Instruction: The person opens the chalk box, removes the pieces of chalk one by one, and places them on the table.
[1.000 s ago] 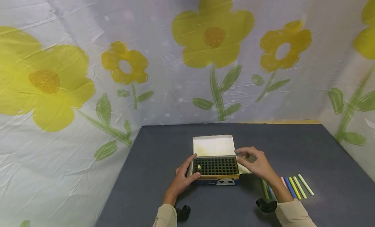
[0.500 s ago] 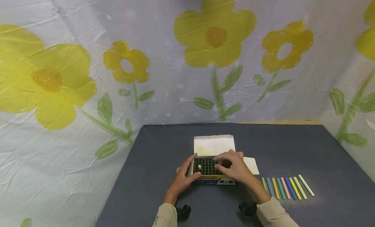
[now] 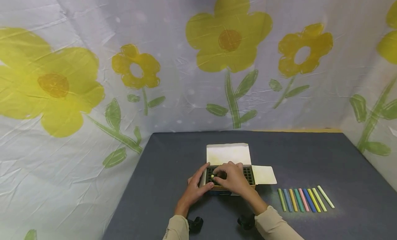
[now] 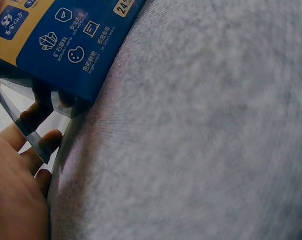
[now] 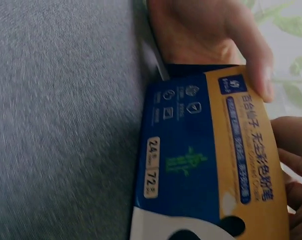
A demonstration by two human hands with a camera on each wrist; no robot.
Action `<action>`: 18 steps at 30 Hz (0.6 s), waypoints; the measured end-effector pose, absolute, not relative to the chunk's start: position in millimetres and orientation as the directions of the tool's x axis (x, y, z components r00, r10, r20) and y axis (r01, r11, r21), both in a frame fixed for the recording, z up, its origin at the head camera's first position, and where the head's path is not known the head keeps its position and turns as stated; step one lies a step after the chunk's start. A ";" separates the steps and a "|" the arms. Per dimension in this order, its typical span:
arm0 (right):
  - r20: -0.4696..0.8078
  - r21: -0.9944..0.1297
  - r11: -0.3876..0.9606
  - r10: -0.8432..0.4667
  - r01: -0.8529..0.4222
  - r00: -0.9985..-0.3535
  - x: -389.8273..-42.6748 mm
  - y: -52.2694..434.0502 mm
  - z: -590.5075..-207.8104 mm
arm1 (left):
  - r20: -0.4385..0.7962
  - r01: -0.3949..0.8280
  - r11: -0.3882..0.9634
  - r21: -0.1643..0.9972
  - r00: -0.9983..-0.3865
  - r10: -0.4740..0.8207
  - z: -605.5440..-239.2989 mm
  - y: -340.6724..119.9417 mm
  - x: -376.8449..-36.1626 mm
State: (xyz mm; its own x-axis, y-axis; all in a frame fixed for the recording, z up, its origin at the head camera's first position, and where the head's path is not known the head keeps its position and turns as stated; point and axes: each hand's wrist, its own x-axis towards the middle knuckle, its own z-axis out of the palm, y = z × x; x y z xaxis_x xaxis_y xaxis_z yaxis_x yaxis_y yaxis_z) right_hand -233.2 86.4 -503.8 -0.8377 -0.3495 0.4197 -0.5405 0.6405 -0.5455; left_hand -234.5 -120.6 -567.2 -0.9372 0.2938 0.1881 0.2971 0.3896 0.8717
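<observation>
An open chalk box [image 3: 227, 192] stands on the table with its dark perforated holder inside. My left hand [image 3: 193, 190] holds the box's left end, its thumb at the front edge. A single pale yellow-green chalk stick [image 3: 212, 176] pokes up from a hole near the left end. My right hand [image 3: 232, 178] reaches over the holder, thumb and index finger pinching at that stick's top. In the right wrist view, the box's blue and yellow front [image 5: 191, 130] shows under my right fingers [image 5: 291, 137]. A clear plastic-like flap [image 4: 20, 115] crosses my left fingers in the left wrist view.
Right of the box, several coloured chalk sticks [image 3: 301, 200] lie in a row on the dark tabletop [image 3: 173, 154]. The white lid [image 3: 228, 154] stands up behind the box, and a white side flap [image 3: 264, 175] sticks out right. A flowered curtain [image 3: 176, 61] surrounds the table.
My right hand has moved left from the box's right end across the holder to the chalk stick. The row of chalk and the right flap have come into full view. My left hand stays put.
</observation>
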 end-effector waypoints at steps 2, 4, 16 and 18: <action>0.411 -0.554 0.651 -0.328 -0.519 -0.851 -233.3 84.1 -505.4 | 0.181 0.292 0.388 0.874 -0.937 0.297 -567.0 -120.2 -234.8; 0.404 -0.556 0.660 -0.316 -0.505 -0.859 -233.6 82.3 -506.6 | 0.177 0.289 0.385 0.877 -0.937 0.300 -566.9 -120.3 -235.1; 0.363 -0.574 0.682 -0.285 -0.453 -0.887 -231.9 73.7 -508.3 | 0.170 0.280 0.382 0.881 -0.940 0.297 -570.2 -122.0 -235.6; 0.365 -0.580 0.676 -0.283 -0.454 -0.887 -231.4 73.8 -507.4 | 0.165 0.275 0.384 0.881 -0.942 0.293 -570.5 -121.7 -235.6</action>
